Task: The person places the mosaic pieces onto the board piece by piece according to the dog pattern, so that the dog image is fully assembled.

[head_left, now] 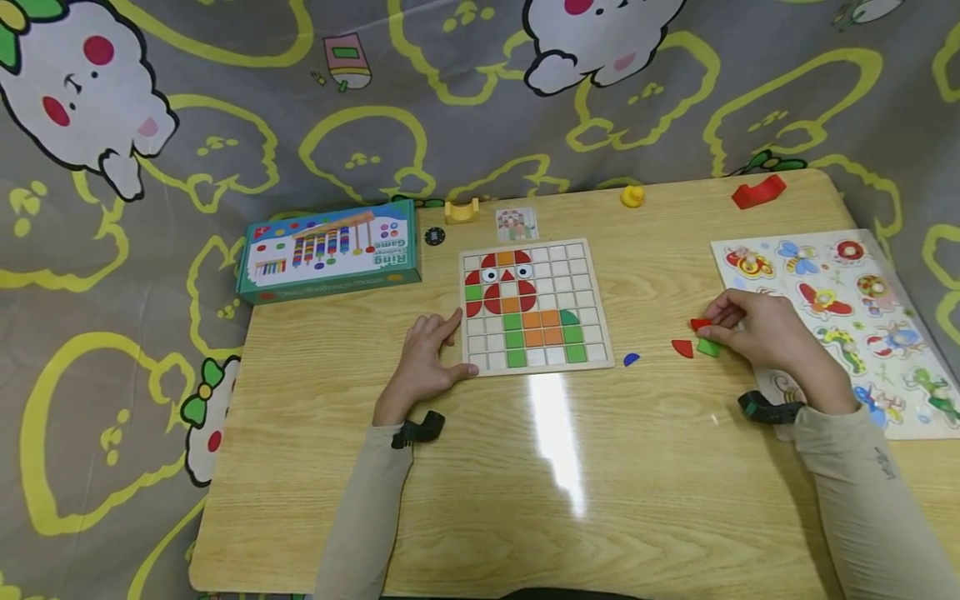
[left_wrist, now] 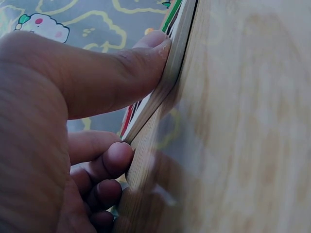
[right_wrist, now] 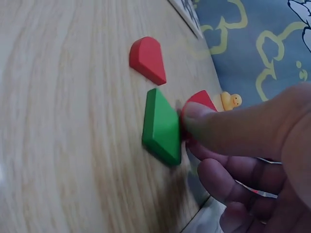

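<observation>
My left hand (head_left: pixel 429 358) rests at the left edge of a wooden mosaic board (head_left: pixel 606 354), its thumb (left_wrist: pixel 131 73) against the board's near corner. Red, orange, green and white-eyed tiles form a figure on the board's grid. Over on the right, my right hand (head_left: pixel 765 329) pinches a red curved-edge tile (right_wrist: pixel 201 98) between thumb and fingers. A green tile (right_wrist: pixel 163 128) lies on the table right beside that thumb. Another red rounded tile (right_wrist: pixel 148 59) lies close by. Between the board and these tiles is a blue half-round tile (head_left: pixel 632 359).
A boxed ring game (head_left: pixel 330 254) stands at the back left. Behind the board are a yellow block (head_left: pixel 462 212), a black disc (head_left: pixel 435 237), a pattern card (head_left: pixel 517 224), a yellow duck (head_left: pixel 632 196) and a red block (head_left: pixel 759 192). An insect puzzle board (head_left: pixel 892 287) lies at right.
</observation>
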{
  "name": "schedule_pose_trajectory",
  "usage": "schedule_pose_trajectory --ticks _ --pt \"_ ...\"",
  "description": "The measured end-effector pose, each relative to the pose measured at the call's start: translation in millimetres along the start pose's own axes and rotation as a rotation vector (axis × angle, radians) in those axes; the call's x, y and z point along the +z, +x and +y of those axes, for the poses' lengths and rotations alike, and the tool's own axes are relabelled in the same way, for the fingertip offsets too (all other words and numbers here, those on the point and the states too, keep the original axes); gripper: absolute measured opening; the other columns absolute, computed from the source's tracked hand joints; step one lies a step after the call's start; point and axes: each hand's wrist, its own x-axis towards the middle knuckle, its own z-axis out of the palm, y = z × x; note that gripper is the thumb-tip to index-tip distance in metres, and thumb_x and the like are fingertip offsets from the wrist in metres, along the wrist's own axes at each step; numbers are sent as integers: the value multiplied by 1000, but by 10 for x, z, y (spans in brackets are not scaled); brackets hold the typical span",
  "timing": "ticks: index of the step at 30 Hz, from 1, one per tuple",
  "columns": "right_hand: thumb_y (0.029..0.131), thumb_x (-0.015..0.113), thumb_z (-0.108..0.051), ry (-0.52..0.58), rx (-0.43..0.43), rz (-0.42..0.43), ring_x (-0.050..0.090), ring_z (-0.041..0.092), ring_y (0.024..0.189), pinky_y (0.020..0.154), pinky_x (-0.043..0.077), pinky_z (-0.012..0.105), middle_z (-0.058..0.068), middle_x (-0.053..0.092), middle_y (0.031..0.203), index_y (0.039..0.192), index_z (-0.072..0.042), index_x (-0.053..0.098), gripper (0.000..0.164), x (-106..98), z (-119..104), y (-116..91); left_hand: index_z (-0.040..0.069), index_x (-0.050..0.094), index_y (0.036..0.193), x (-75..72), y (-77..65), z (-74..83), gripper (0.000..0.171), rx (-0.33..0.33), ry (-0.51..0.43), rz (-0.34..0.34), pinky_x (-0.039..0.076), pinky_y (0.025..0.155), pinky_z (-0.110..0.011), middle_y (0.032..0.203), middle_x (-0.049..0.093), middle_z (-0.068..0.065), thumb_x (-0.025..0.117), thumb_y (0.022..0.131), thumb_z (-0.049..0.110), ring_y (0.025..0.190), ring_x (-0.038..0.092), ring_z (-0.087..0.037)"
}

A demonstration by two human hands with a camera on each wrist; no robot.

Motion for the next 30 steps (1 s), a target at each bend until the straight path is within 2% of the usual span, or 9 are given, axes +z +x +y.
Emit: schedule_pose_trajectory --ticks 4,8,13,18,22,25,30 --pt "90 73 -28 68 -15 42 57 12 75 64 39 22 7 67 89 97 -9 64 22 6 -17 14 14 38 153 8 -6 -8 97 -4 4 -4 26 81 -33 90 41 -1 85 72 41 90 33 -18" --pt "95 67 -29 163 -33 75 59 5 74 64 39 16 10 67 92 102 -8 60 23 22 -102 96 14 38 153 4 -6 -12 97 -6 7 -3 25 80 -33 90 41 -1 85 72 41 90 33 -18" --pt "100 56 -30 223 -61 98 61 13 75 63 38 20 14 68 95 114 -8 55 26 78 -285 270 14 38 153 -11 -5 -5 97 -7 9 -7 25 80 -34 90 41 -2 84 73 41 90 33 -18" --pt "103 51 -29 228 -139 132 59 22 74 62 39 23 11 67 92 124 -13 61 28 199 -492 511 14 38 153 -18 -4 -5 97 -6 11 -7 25 81 -33 90 41 -1 84 73 42 90 33 -17" --pt "103 51 -31 254 -184 129 56 20 77 63 40 23 9 68 94 123 -16 67 30 301 -660 699 14 37 153 -17 3 -5 97 -5 15 -9 26 81 -33 90 42 -1 84 73 42 90 33 -17" --pt "103 52 -31 288 -206 110 53 16 82 68 39 24 5 68 103 124 -17 69 30 361 -782 817 14 37 153 -16 11 -6 97 -7 18 -13 26 81 -33 90 42 -2 84 73 43 90 33 -18" --pt "102 53 -28 369 -209 76 60 17 87 72 43 22 4 69 113 122 -17 70 29 440 -944 995 14 37 153 -23 16 -5 97 -11 19 -15 25 81 -33 90 42 -2 84 74 43 91 33 -18"
